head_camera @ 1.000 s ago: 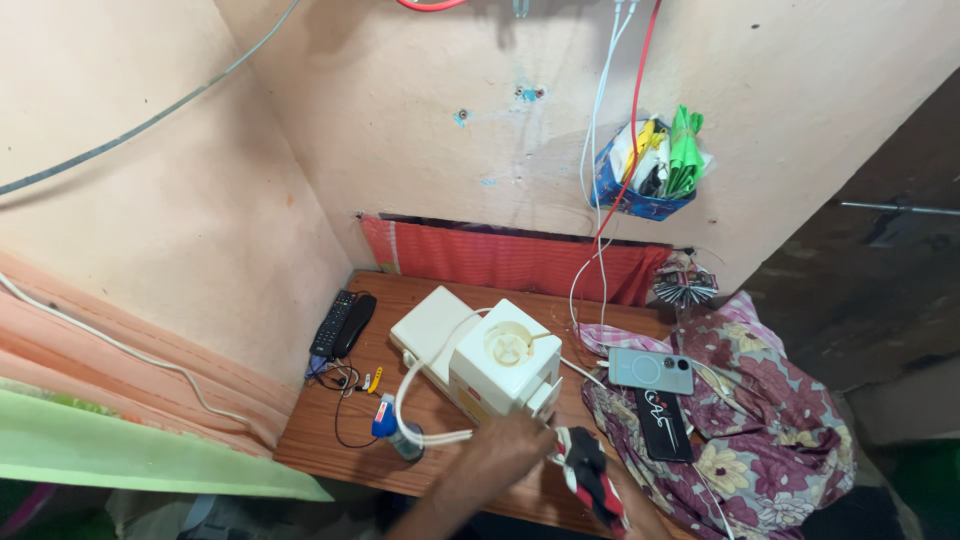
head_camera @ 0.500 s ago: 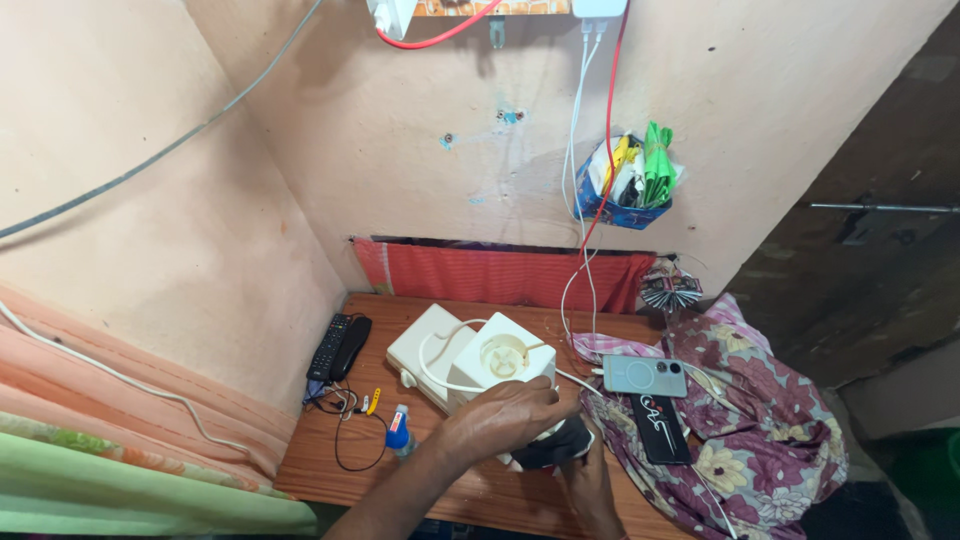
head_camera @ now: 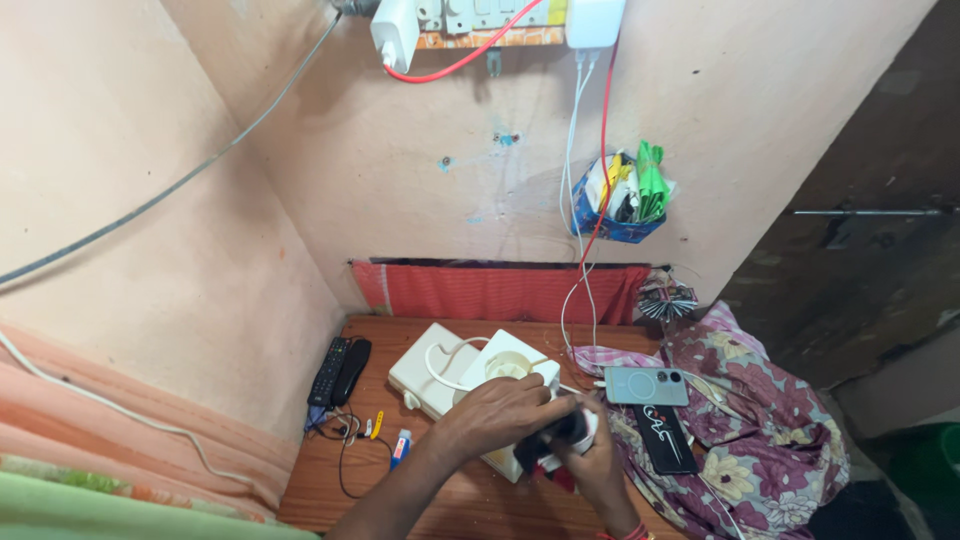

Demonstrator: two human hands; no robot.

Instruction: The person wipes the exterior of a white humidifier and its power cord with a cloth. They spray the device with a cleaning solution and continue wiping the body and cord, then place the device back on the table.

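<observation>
A white boxy appliance base [head_camera: 508, 370] with a round socket on top stands on the wooden table [head_camera: 340, 495], its white cord looped beside it. My left hand [head_camera: 490, 415] lies over its front top, fingers curled around it. My right hand [head_camera: 590, 462] comes up from below and presses a dark cloth with red in it [head_camera: 556, 436] against the appliance's front right side. Both hands touch each other at the cloth.
A flat white box [head_camera: 425, 358] lies behind the appliance. Two black remotes [head_camera: 338, 370], thin wires and a small blue-capped tube [head_camera: 399, 446] sit at left. Two phones [head_camera: 648, 386] rest on floral cloth [head_camera: 760, 410] at right. Cables hang from wall sockets [head_camera: 480, 18]; a blue pouch [head_camera: 618, 200] hangs there.
My view tilted up, showing the wall sockets. My left hand went from the table edge onto the appliance. My right hand brought the dark cloth up against its front.
</observation>
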